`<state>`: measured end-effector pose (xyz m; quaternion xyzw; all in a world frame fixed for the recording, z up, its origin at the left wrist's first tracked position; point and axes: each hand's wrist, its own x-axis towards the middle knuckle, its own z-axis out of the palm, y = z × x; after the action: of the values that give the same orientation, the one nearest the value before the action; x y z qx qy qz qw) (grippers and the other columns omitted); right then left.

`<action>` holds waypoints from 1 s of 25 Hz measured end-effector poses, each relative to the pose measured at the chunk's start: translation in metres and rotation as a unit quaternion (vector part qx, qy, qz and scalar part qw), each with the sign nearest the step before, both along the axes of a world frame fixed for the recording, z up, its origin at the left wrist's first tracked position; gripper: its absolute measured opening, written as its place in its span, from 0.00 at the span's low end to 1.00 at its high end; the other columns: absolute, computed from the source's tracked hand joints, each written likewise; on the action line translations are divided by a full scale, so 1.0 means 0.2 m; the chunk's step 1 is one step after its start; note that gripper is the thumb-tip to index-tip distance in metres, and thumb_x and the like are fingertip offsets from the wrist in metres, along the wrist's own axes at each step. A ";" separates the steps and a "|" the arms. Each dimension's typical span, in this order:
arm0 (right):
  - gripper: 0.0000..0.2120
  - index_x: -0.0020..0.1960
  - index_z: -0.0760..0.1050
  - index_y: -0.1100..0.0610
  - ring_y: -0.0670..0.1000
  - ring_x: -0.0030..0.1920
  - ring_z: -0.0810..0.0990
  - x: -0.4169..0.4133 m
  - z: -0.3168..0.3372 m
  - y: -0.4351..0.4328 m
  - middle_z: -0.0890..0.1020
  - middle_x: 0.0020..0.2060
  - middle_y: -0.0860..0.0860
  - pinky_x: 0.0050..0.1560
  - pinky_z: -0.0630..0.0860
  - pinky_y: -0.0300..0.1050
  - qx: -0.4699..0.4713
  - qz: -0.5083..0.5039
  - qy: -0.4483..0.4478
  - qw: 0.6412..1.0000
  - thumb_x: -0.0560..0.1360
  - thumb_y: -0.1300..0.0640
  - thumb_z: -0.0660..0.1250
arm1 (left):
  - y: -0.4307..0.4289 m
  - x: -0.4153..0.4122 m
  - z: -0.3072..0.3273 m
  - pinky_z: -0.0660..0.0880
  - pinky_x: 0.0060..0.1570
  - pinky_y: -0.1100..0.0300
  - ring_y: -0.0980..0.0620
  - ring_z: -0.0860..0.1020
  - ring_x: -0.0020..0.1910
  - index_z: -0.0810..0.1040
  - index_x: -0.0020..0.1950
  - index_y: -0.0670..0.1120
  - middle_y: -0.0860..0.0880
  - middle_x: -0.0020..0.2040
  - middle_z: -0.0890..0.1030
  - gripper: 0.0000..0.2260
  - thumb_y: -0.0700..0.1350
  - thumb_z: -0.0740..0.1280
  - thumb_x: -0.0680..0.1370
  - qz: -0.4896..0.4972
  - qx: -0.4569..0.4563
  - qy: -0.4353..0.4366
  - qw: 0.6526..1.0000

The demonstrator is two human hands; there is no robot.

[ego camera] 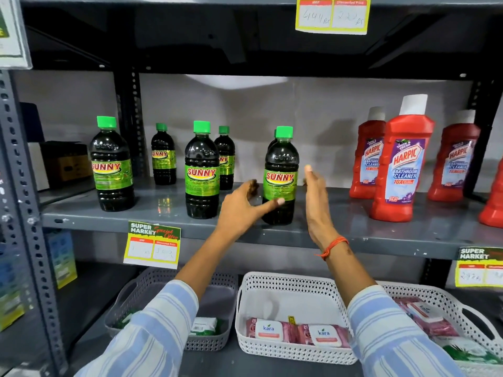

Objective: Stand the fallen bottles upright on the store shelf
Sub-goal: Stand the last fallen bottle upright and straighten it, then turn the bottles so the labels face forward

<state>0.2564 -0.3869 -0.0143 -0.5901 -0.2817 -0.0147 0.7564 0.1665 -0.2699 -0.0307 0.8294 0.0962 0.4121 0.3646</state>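
Several dark Sunny bottles with green caps stand upright on the grey shelf (163,213). One Sunny bottle (280,170) stands at the front middle, another hidden mostly behind it. My left hand (242,205) is just left of its base, fingers spread, thumb tip touching or nearly touching the lower label. My right hand (315,197) is open just right of the bottle, a small gap between them. Other Sunny bottles stand at the left (111,164), middle (202,170) and rear (163,156).
Three red Harpic bottles (402,164) stand upright at the right. Price tags (152,244) hang from the shelf edge. Below are a grey basket (217,295) and white baskets (272,289) with Kara packets. A metal upright (24,186) rises at left.
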 end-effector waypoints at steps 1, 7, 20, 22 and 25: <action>0.24 0.70 0.66 0.57 0.50 0.68 0.69 -0.05 0.00 0.01 0.70 0.69 0.55 0.68 0.65 0.47 0.057 -0.091 -0.027 0.994 0.79 0.45 0.58 | -0.01 -0.03 -0.01 0.74 0.59 0.57 0.52 0.78 0.58 0.72 0.64 0.45 0.46 0.61 0.80 0.32 0.61 0.73 0.67 0.040 0.027 -0.063 0.997; 0.17 0.62 0.71 0.57 0.51 0.58 0.75 -0.40 -0.02 0.34 0.76 0.58 0.55 0.63 0.71 0.47 0.049 -0.111 -0.299 0.947 0.78 0.50 0.58 | 0.18 -0.25 -0.02 0.57 0.72 0.49 0.41 0.57 0.74 0.49 0.74 0.35 0.36 0.75 0.56 0.48 0.69 0.59 0.70 0.262 0.155 -0.178 0.936; 0.26 0.65 0.66 0.56 0.50 0.61 0.76 -0.38 -0.08 0.70 0.77 0.62 0.53 0.66 0.71 0.52 -0.115 0.098 -0.017 0.988 0.77 0.38 0.54 | 0.64 -0.37 0.00 0.73 0.44 0.61 0.53 0.80 0.47 0.79 0.53 0.46 0.48 0.50 0.84 0.22 0.55 0.77 0.65 0.003 0.039 0.026 0.999; 0.26 0.67 0.65 0.56 0.50 0.63 0.75 -0.38 -0.08 0.68 0.76 0.64 0.54 0.68 0.70 0.53 -0.105 0.112 -0.006 0.988 0.78 0.39 0.55 | 0.63 -0.37 0.01 0.72 0.44 0.62 0.53 0.80 0.48 0.78 0.54 0.46 0.48 0.50 0.84 0.22 0.54 0.77 0.65 -0.006 0.040 0.027 0.999; 0.24 0.69 0.64 0.57 0.51 0.63 0.72 -0.45 -0.06 0.66 0.73 0.67 0.56 0.66 0.68 0.47 -0.112 0.033 -0.059 0.991 0.79 0.44 0.54 | 0.62 -0.40 0.01 0.75 0.54 0.57 0.49 0.78 0.57 0.74 0.60 0.43 0.45 0.58 0.81 0.29 0.56 0.77 0.65 -0.015 0.011 0.020 1.000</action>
<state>0.1674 -0.2545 -0.0268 -0.6595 -0.3452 0.0072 0.6678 0.0873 -0.1464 -0.0296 0.8427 0.0865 0.3913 0.3595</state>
